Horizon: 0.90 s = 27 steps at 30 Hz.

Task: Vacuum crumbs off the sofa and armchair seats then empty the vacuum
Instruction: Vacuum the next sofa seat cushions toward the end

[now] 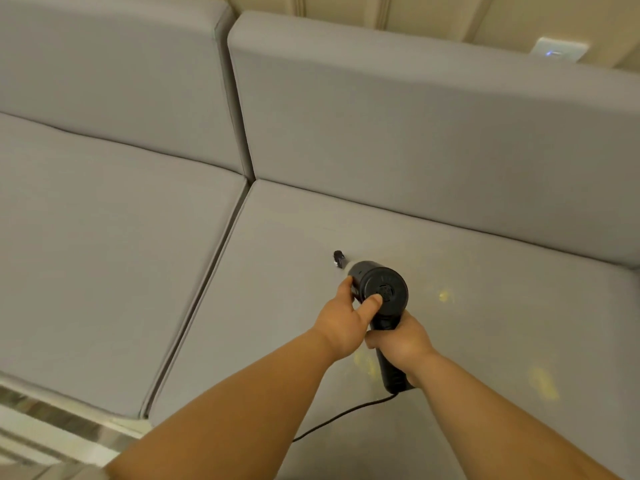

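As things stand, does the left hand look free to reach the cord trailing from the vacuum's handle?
Probably not right away: the left hand grips the vacuum body, thumb on its rear cap. Nothing covers the cord, which lies on the seat cushion, so letting go first should do.

This is looking like a living room in a home. A big grey sofa (415, 150) is filling most of the view, with soft flat seat cushions (104, 254) lying side by side and tall back cushions (114, 74) standing behind them. A cream wall (433, 15) is showing behind the sofa, and a white wall switch (559, 50) with a tiny blue light is glowing on it. A shiny pale floor (52, 427) is peeking out at the bottom left.
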{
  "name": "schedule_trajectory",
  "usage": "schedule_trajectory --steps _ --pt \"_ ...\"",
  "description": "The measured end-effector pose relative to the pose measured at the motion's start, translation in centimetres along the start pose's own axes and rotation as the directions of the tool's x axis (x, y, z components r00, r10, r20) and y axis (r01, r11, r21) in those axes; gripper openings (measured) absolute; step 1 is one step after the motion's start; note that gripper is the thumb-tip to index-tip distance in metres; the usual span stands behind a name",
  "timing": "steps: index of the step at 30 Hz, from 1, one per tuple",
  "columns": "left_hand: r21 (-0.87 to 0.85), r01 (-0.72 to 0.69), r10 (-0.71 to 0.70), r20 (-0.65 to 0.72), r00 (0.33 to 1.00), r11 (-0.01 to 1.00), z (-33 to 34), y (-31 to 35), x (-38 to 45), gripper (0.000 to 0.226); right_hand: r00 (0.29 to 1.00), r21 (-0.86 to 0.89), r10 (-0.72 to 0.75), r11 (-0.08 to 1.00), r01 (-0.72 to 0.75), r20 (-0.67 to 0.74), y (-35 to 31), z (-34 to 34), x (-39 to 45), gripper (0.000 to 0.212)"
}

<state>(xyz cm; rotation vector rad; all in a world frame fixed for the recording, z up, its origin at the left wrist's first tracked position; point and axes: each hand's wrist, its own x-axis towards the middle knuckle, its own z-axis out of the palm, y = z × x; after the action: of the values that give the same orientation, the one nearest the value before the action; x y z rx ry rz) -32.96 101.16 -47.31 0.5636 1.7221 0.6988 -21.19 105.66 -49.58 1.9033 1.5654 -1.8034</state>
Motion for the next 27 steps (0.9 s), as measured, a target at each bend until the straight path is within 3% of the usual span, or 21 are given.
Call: schedule_trajectory --steps 9,20,27 --pt "-0.038 -0.029 0.028 -0.02 0.999 0.999 2.9 0.9 -1.5 0.068 0.999 0.001 -0.011 1.0 0.011 -0.039 1.2 -2.5 -1.7 0.034" --pt "-0.034 -0.052 0.044 -0.2 0.979 0.998 -6.6 -0.9 0.2 0.066 0.988 0.013 -0.123 0.992 0.122 0.097 -5.5 5.3 1.3 0.038" --pt "-0.016 -0.025 0.022 -0.151 0.988 1.0 -8.4 -1.5 2.5 0.067 0.993 0.02 -0.085 0.996 0.083 0.08 -6.0 7.1 3.5 0.042"
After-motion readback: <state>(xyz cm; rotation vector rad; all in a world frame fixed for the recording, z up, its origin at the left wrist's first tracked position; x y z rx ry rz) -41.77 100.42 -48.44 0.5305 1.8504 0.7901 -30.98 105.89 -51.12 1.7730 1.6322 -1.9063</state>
